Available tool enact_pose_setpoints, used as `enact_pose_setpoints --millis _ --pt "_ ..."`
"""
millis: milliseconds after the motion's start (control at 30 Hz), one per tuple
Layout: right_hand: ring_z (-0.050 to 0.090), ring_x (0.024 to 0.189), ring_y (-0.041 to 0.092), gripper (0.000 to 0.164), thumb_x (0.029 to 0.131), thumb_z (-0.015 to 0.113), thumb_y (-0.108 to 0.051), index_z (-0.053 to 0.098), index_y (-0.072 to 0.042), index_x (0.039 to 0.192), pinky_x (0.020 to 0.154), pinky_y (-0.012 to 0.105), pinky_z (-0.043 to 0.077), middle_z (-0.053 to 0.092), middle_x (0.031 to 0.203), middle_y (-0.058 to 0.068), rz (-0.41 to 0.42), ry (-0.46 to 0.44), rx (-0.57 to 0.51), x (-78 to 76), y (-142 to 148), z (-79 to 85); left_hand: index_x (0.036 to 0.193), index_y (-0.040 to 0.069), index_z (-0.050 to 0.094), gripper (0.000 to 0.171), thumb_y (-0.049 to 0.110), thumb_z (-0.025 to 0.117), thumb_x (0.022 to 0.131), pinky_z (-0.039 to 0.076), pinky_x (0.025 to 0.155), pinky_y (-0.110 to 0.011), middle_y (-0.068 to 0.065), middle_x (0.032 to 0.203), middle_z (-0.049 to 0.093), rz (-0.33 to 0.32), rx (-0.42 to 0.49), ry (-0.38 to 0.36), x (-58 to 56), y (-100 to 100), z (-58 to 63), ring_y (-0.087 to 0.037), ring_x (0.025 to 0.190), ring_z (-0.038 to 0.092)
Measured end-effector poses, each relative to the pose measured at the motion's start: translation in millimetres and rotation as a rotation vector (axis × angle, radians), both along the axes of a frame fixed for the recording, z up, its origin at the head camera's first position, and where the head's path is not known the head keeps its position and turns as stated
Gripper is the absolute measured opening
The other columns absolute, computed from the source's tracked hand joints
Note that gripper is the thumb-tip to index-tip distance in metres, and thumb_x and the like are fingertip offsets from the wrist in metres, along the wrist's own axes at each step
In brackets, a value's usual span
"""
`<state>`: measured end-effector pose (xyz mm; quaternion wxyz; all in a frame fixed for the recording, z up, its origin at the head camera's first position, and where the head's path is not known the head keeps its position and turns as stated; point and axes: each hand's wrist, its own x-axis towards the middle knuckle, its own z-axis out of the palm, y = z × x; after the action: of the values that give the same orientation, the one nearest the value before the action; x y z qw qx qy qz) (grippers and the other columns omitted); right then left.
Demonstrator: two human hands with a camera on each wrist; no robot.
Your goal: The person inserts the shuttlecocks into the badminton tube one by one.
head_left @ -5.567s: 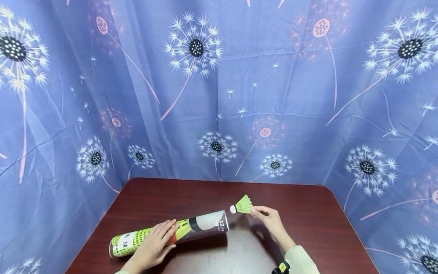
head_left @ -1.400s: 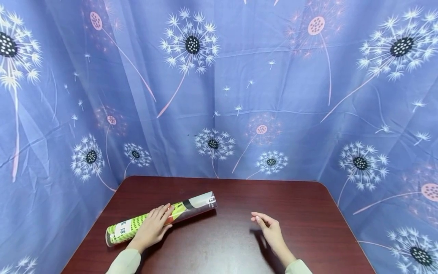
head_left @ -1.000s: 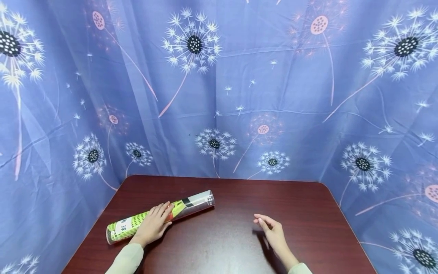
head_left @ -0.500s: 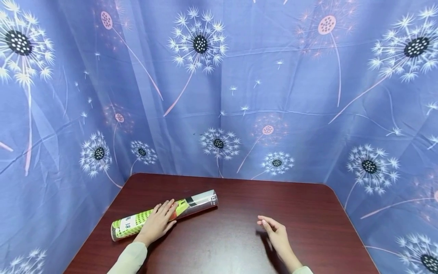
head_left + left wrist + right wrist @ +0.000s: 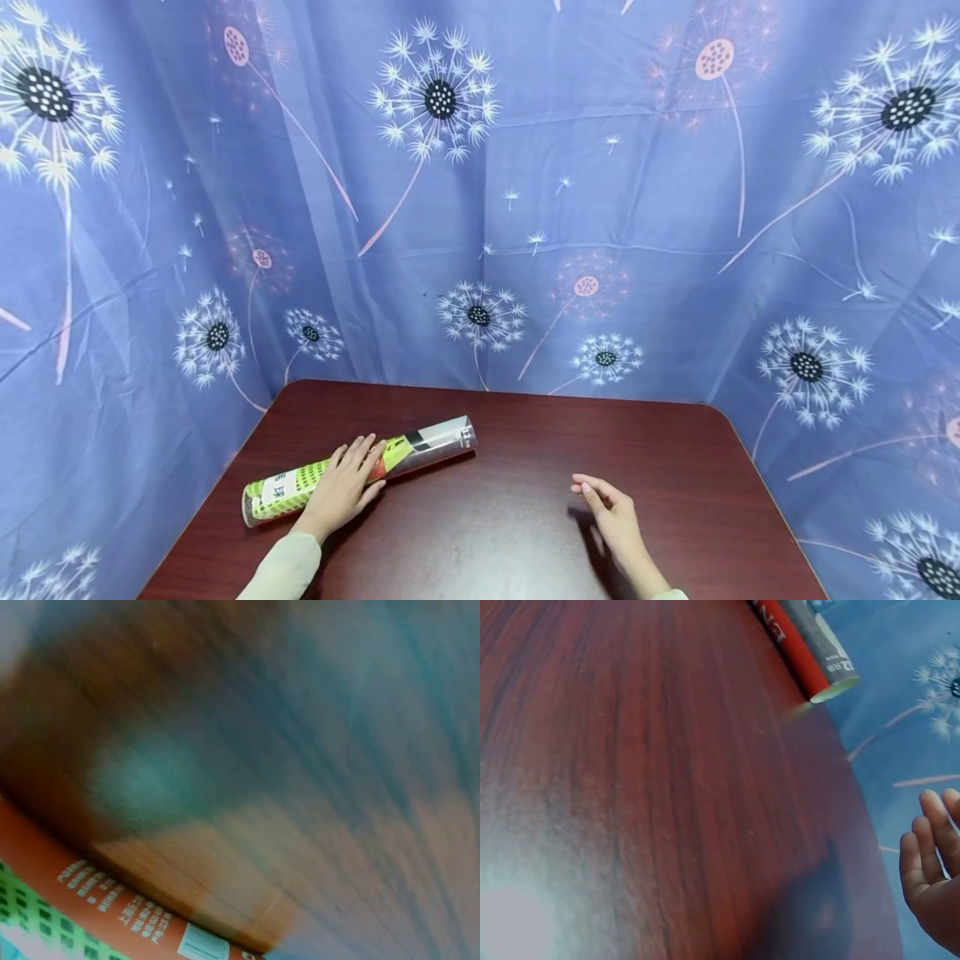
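Observation:
In the head view a long shuttlecock tube (image 5: 442, 440), printed green, red and grey, lies slanted on the table's left half. My left hand (image 5: 341, 492) rests across its middle, fingers extended over the top and thumb at the near side. The tube's red and green label (image 5: 112, 900) shows at the lower left of the left wrist view. To the right, over the table, my right hand (image 5: 615, 517) holds nothing, its fingers loosely bent. In the right wrist view the tube's open end (image 5: 834, 688) faces this hand's side, and the fingers (image 5: 930, 847) stand apart from it.
The dark red wooden table (image 5: 510, 533) has rounded far corners. A blue curtain (image 5: 525, 200) with dandelion prints hangs behind it and on both sides.
Several seconds ago my right hand pinched a green shuttlecock by the tube's mouth; the shuttlecock is out of sight now. The tube has shifted back and left. Lately the hands barely move.

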<state>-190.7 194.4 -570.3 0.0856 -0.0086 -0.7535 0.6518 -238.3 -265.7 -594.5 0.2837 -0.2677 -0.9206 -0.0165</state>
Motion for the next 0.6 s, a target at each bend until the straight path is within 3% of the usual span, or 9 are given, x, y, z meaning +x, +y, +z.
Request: enact_pose_setpoints --millis 167,333,467,533,600 --pt "0.067 0.085 0.009 0.021 0.095 0.058 -0.008 0.069 0.0 0.111 0.07 0.014 0.049 0.071 0.096 0.017 -0.08 0.123 0.172 16.1 19 7.1 0.138 0.004 0.049 0.063 0.038 0.063 0.087 0.033 0.101 -0.055 -0.02 0.138 0.049 0.029 0.072 0.011 13.2 10 16.1 -0.039 0.126 0.046" --pt "0.063 0.083 0.006 0.021 0.093 0.06 -0.004 0.069 -0.003 0.112 0.069 0.013 0.048 0.069 0.096 0.011 -0.17 0.29 0.47 34.0 40 25.1 0.136 0.003 0.051 0.061 0.05 0.039 0.099 0.031 0.1 -0.057 -0.02 0.135 0.051 0.078 0.193 0.088 33.0 27 44.0 -0.04 0.125 0.045" --pt "0.058 0.104 0.031 0.034 0.093 0.061 -0.008 0.061 -0.003 0.126 0.089 0.04 0.044 0.063 0.114 0.016 -0.206 0.365 0.68 40.8 52 48.2 0.134 0.002 0.052 0.067 0.055 0.031 0.1 0.029 0.099 -0.06 -0.02 0.132 0.053 0.151 0.352 0.149 53.2 45 74.2 -0.042 0.125 0.043" --pt "0.049 0.114 0.044 0.043 0.093 0.06 -0.012 0.054 -0.004 0.135 0.091 0.056 0.036 0.055 0.127 0.023 -0.221 0.38 0.744 42.6 55 60.9 0.134 0.003 0.053 0.068 0.057 0.031 0.099 0.027 0.099 -0.061 -0.02 0.132 0.053 0.176 0.409 0.154 62.0 56 86.8 -0.042 0.126 0.041" --pt "0.042 0.119 0.049 0.051 0.094 0.06 -0.016 0.046 -0.005 0.141 0.09 0.065 0.031 0.046 0.136 0.026 -0.241 0.384 0.788 42.9 56 72.5 0.135 0.004 0.052 0.069 0.058 0.031 0.098 0.026 0.099 -0.063 -0.019 0.135 0.051 0.189 0.42 0.143 67.6 68 97.3 -0.043 0.128 0.038"
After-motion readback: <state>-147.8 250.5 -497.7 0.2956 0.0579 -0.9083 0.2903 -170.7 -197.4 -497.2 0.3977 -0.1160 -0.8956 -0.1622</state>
